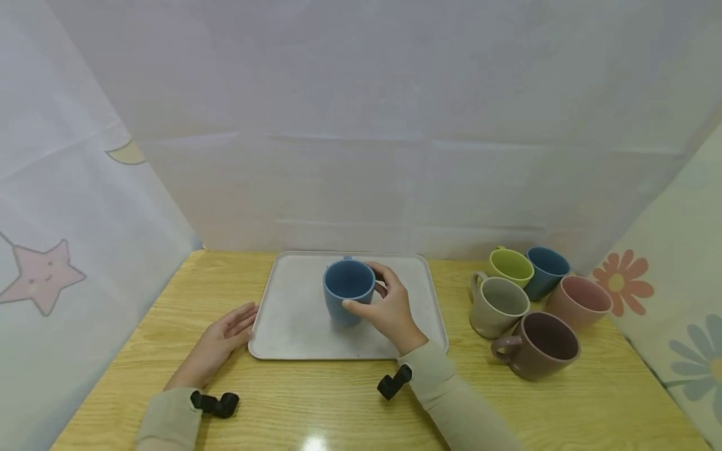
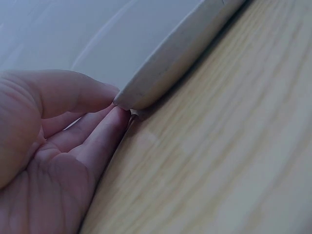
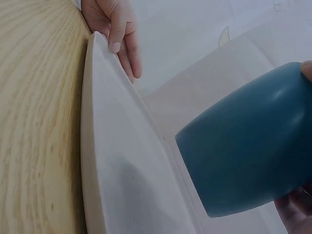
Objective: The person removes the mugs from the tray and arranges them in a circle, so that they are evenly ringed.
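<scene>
My right hand [image 1: 389,310] grips a blue mug [image 1: 348,300] around its side, thumb near the front rim and fingers along the right. The mug is upright over the white tray [image 1: 287,335], its handle facing the back wall. In the right wrist view the blue mug [image 3: 248,146] shows a gap between its base and the tray, with a dim shadow below. At the tray's left edge lies my left hand [image 1: 225,335], fingers fairly straight. The left wrist view has the left hand's fingertips [image 2: 109,97] right at the tray rim [image 2: 165,58].
Several mugs stand grouped on the wooden table [image 1: 327,401] to the right: a lime green mug [image 1: 510,266], a darker blue mug [image 1: 546,272], a grey mug [image 1: 496,307], a pink mug [image 1: 581,304] and a brown mug [image 1: 538,347]. Printed cloth walls [image 1: 350,156] enclose the table.
</scene>
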Demonstrator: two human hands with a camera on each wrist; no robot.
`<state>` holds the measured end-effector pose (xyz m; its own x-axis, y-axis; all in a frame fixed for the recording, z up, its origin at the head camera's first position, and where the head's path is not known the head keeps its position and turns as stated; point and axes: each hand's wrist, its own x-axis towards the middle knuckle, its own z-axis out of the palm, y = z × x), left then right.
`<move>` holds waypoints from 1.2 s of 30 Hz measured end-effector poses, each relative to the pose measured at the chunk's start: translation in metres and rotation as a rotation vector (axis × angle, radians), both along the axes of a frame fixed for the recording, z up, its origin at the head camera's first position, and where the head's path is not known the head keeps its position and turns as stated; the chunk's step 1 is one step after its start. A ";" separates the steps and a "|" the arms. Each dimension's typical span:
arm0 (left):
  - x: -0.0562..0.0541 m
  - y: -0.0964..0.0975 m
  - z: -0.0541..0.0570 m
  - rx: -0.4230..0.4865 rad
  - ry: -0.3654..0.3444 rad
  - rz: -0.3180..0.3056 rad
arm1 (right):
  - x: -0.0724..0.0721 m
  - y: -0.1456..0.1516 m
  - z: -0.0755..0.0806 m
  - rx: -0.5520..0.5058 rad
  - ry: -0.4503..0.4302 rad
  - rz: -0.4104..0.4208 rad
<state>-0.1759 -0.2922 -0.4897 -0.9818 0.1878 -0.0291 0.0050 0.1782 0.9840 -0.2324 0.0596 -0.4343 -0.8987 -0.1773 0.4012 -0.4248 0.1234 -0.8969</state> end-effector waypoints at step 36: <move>-0.001 -0.002 -0.010 0.002 0.012 -0.006 | 0.073 0.150 0.056 -0.139 0.128 -0.017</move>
<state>-0.1773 -0.2944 -0.4994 -0.9810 0.1933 -0.0166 0.0182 0.1765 0.9841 -0.1596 0.2093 -0.3786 -0.8409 -0.0971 0.5324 -0.5357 0.0103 -0.8443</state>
